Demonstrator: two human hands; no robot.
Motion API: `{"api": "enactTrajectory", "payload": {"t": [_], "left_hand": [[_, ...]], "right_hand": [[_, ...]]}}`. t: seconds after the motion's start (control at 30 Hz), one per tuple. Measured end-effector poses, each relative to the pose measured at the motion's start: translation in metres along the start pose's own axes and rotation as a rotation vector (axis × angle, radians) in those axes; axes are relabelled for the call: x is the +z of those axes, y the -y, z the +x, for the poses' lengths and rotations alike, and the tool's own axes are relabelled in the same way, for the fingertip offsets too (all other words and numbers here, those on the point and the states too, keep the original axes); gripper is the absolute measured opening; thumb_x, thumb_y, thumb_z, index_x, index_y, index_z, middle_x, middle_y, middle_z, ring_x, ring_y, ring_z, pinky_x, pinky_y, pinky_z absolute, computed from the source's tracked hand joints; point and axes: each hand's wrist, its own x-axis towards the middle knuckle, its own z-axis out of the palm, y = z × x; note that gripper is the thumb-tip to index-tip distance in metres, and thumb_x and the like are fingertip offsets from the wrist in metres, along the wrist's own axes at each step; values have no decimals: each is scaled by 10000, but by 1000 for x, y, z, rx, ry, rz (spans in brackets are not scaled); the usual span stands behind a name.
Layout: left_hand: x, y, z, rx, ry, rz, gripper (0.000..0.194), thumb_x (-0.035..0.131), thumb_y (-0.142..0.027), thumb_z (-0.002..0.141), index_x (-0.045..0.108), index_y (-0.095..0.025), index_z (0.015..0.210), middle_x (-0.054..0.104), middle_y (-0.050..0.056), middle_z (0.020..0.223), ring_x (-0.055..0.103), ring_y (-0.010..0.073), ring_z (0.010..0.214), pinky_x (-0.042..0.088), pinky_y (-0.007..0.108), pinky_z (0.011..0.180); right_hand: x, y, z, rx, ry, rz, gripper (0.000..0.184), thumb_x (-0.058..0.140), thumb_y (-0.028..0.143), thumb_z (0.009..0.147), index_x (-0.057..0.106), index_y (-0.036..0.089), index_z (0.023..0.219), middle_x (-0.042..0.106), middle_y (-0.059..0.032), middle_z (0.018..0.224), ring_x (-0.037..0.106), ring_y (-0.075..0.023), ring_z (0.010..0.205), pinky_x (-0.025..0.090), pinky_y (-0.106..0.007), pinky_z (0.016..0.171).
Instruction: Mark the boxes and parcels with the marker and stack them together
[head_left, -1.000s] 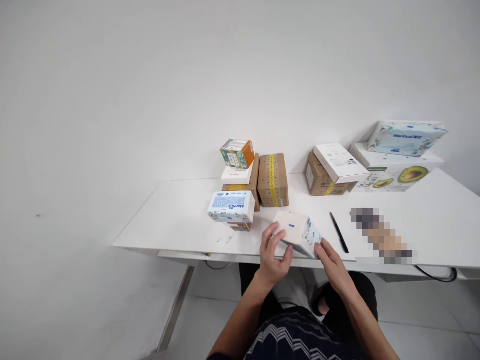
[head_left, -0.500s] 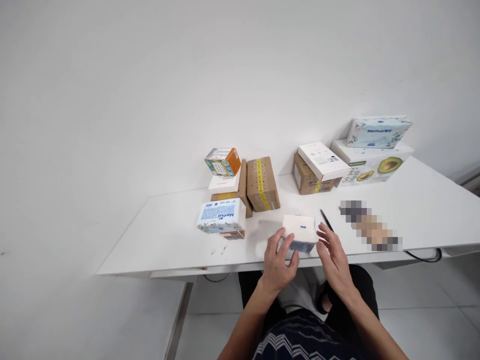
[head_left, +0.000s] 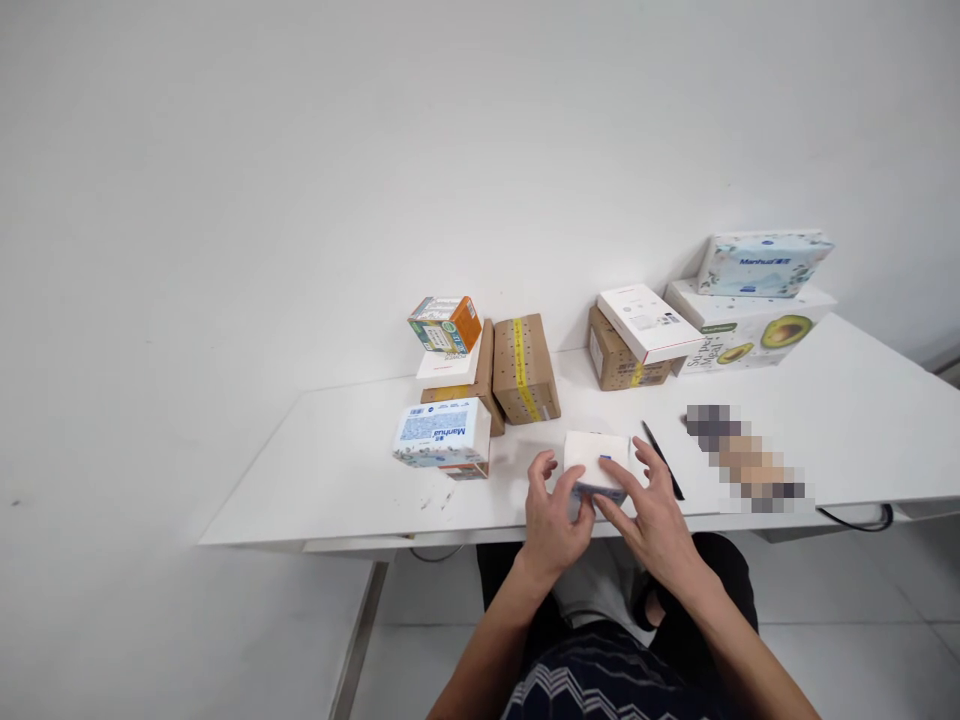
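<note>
A small white-and-blue box-shaped pack (head_left: 589, 450) sits on the table near its front edge, a little blue mark on its white top. At its front left corner, my left hand (head_left: 553, 515) has thumb and forefinger bent onto the pack, the other fingers curled beside it. My right hand (head_left: 654, 510) holds the pack's front edge, forefinger on the top by the blue mark and thumb low on the front. Both hands partly hide the blue front side. Just right of my right hand lies a slim black object (head_left: 666, 468), its kind unclear.
Left stand a Manhua tissue pack (head_left: 442, 432), an orange-and-green box (head_left: 450, 325) on a white box (head_left: 450, 368), and a taped brown carton (head_left: 525, 370). Behind right are a white flat box (head_left: 649, 322), an avocado-printed box (head_left: 750, 335) and another Manhua pack (head_left: 765, 265). A pixelated patch (head_left: 742, 455) covers something.
My right hand has moved left from beside the pack onto its top and front edge. My left hand's fingers have shifted slightly at the left corner. More of the black object shows.
</note>
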Motion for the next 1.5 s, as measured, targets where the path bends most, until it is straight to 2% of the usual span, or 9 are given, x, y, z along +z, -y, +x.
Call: {"api": "enactTrajectory", "payload": {"t": [0.33,0.57,0.67,0.73,0.87,1.03,1.17,1.4,1.5], "left_hand": [[4,3,-5,-209,28,-348,549,550,-171,793,392,-199,1317,506,125,1239,511,254,1148,473,444,960],[-7,-22,4,24,81,64,487,590,-212,797,511,-220,1278,503,120,1277,441,323,1204,368,556,1024],[-5,-19,1,99,131,97,411,584,-182,790,568,-255,1195,563,78,1233,419,342,1232,343,585,1035],[-6,-8,-6,100,38,34,405,542,-124,791,566,-255,1174,567,74,1204,426,312,1241,364,545,1041],[-11,28,-26,-174,-283,-141,416,484,-64,766,516,-219,1151,543,90,1144,513,241,1141,436,455,994],[-3,62,-48,-530,-130,-295,534,532,-70,681,477,-203,1195,541,95,1206,514,247,1172,392,474,1048],[2,61,-50,-485,-67,-342,522,604,-201,765,456,-211,1265,500,118,1306,463,273,1258,363,502,1073],[-19,27,-24,-181,-59,-144,397,628,-276,815,552,-234,1202,270,124,1475,275,322,1392,321,557,1091],[-22,15,-11,-98,14,-153,387,648,-247,800,579,-231,1181,176,111,1508,262,330,1399,339,546,1086]], "right_hand": [[14,-4,-4,55,-77,183,330,536,319,908,526,243,1229,366,-150,1382,394,-322,1321,478,-487,978],[50,-21,-17,320,-85,657,345,541,390,893,500,249,1205,434,-137,1358,547,-242,1161,552,-396,866],[57,-37,-21,363,-84,566,326,555,435,867,561,227,1119,470,-142,1329,544,-265,1158,521,-452,897],[51,-43,-22,370,-76,487,327,539,456,867,586,222,1091,490,-144,1314,529,-281,1172,500,-476,909],[31,-41,-20,426,-74,474,369,473,467,905,567,217,1159,582,-133,1209,584,-249,1068,505,-429,880],[28,-25,-11,404,27,447,486,466,479,913,487,240,1336,556,-120,1247,602,-221,994,526,-368,811],[33,-18,-8,345,84,433,452,464,480,911,548,249,1290,535,-115,1256,574,-239,1071,521,-372,851],[50,-35,-18,528,15,690,464,436,500,917,536,207,1264,635,-104,1136,636,-221,930,559,-395,811],[58,-41,-22,435,-6,580,407,374,450,943,586,207,1191,643,-105,1122,643,-218,923,572,-383,762]]}}
